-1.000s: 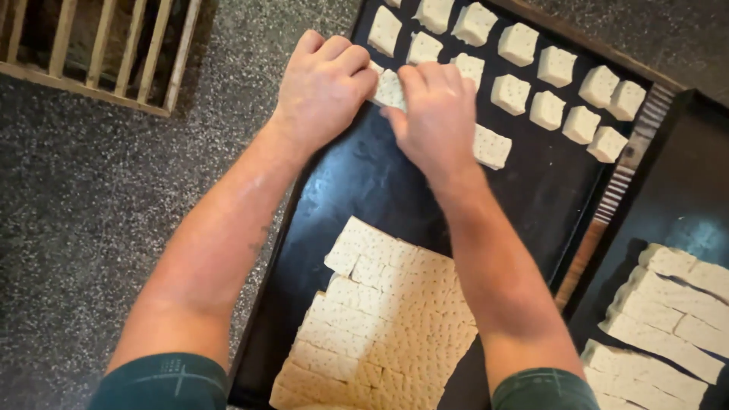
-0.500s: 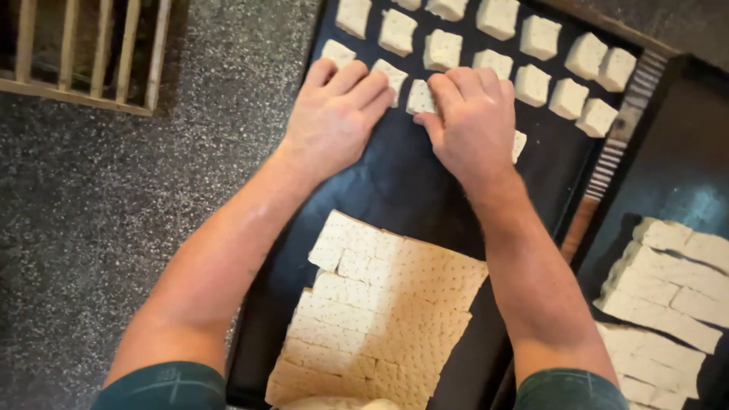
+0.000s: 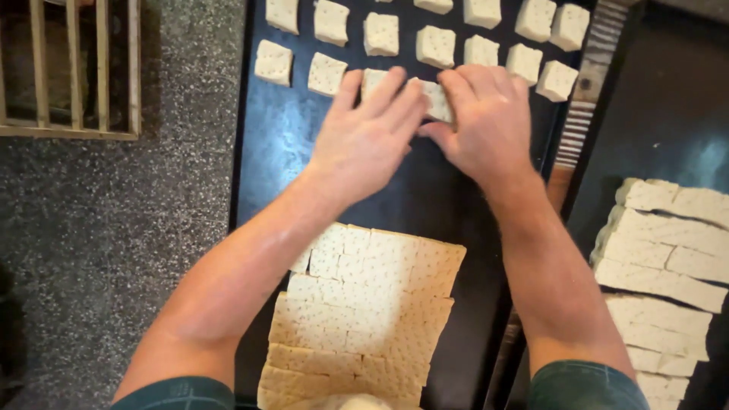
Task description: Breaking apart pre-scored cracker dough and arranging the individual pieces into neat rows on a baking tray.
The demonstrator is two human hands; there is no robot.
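Seen from the head camera, a long black baking tray [image 3: 273, 152] ran from the top of the frame to the bottom, lying on a speckled grey stone surface [image 3: 114, 250]. Both bare hands met over the tray just above the middle of the picture. The left hand [image 3: 364, 140] lay palm down with its fingers stretched toward the upper right, the fingertips resting on a pale dough square [image 3: 373, 78]. The right hand [image 3: 490, 121] lay beside it, fingers curled and thumb tucked in, pressing on another dough square [image 3: 438, 99] whose edge showed between the two hands. Neither hand was closed around anything; both lay flat upon the pieces, though the right fingers hid how much they pinched.

Across the top of the frame, rows of separated dough squares [image 3: 380, 34] stood apart from each other on the tray, each dotted with small holes. Toward the bottom centre, between the two forearms, lay a scored dough sheet [image 3: 372, 304], cut into squares that were touching each other.

At the right edge, a second dark tray [image 3: 668, 99] carried long dough strips [image 3: 668, 250] stacked side by side in the lower right. Between the two trays a striped strip [image 3: 585, 99] showed. In the upper left corner sat a wooden slatted rack [image 3: 72, 68]. Dark green sleeves [image 3: 581, 387] showed at the bottom edge.
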